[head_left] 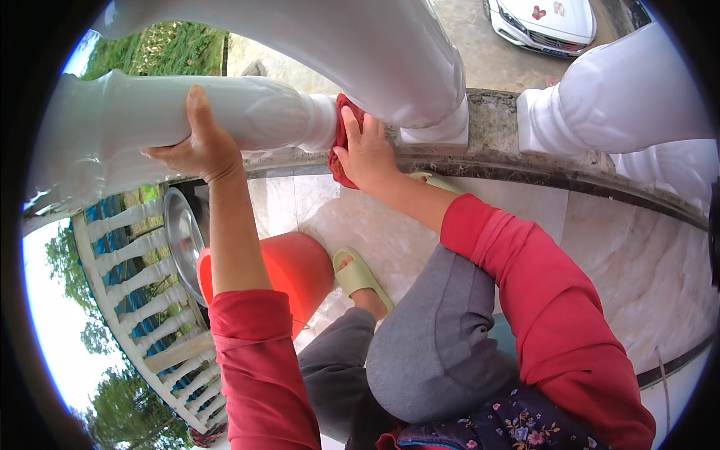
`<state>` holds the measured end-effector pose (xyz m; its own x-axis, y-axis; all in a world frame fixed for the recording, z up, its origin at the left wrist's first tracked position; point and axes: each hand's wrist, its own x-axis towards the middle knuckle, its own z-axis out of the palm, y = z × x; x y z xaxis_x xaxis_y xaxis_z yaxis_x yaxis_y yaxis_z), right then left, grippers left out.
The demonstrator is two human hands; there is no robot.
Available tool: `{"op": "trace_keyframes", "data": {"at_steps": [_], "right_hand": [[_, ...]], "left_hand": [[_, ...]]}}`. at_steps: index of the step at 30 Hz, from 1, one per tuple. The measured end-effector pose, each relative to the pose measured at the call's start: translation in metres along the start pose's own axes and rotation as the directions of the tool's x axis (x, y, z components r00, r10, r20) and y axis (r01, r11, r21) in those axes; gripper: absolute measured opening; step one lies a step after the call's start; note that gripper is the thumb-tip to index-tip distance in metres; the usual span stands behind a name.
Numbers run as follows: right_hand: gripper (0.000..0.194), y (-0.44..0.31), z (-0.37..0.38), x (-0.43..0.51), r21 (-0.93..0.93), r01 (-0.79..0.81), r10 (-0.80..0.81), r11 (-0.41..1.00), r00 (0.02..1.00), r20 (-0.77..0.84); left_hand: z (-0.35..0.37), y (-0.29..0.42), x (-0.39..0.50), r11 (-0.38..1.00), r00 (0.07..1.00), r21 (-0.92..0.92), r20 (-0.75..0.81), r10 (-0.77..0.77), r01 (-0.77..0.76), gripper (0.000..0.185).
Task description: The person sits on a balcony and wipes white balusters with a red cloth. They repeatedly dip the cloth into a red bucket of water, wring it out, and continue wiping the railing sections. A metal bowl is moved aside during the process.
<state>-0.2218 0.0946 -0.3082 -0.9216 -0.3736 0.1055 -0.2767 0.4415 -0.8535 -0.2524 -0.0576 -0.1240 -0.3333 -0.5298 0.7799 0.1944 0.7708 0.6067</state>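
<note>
My left hand [211, 149] lies against the side of a glossy white baluster [259, 109], its thumb across the near face; some fingers are hidden. Low on that same post, my right hand [368, 149] presses a bunched red cloth [341, 138] against the square foot, fingers spread over the fabric. Part of the cloth hangs over the ledge's inner edge. Another white baluster [416, 67] rises just beyond my right hand.
The stone ledge [492, 121] carries further balusters [613, 101]. An orange-red bucket [298, 270] and a metal basin [183, 242] stand to my left. My feet, in green slippers [360, 275], are on the tiled floor [619, 247]. Below outside is a white car [545, 25].
</note>
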Motion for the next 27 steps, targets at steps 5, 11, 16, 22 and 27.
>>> {"op": "trace_keyframes", "data": {"at_steps": [5,11,16,22,27], "right_hand": [[0.067,0.025,-0.008,-0.042,-0.060,-0.092,0.109,0.994,0.896,0.430],[0.052,0.015,-0.028,-0.034,0.163,0.125,-0.148,0.979,0.980,0.136],[0.052,0.015,-0.015,-0.012,-0.121,0.262,-0.237,0.957,0.953,0.187],[0.048,0.008,-0.012,-0.044,-0.086,0.571,-0.478,0.816,0.752,0.454],[0.038,-0.011,-0.012,-0.037,-0.023,0.637,-0.622,0.771,0.760,0.187]], "left_hand": [[0.000,0.002,-0.003,0.997,0.998,0.055,-0.034,0.050,-0.048,0.066],[-0.001,0.000,-0.001,0.994,0.996,0.084,-0.041,0.079,-0.075,0.069],[0.000,0.003,-0.004,0.999,0.998,0.044,-0.048,0.034,-0.032,0.070],[0.003,0.007,-0.005,1.000,0.999,0.020,-0.050,0.010,-0.009,0.070],[0.000,0.000,-0.003,0.992,0.997,0.111,-0.037,0.065,-0.060,0.070]]}}
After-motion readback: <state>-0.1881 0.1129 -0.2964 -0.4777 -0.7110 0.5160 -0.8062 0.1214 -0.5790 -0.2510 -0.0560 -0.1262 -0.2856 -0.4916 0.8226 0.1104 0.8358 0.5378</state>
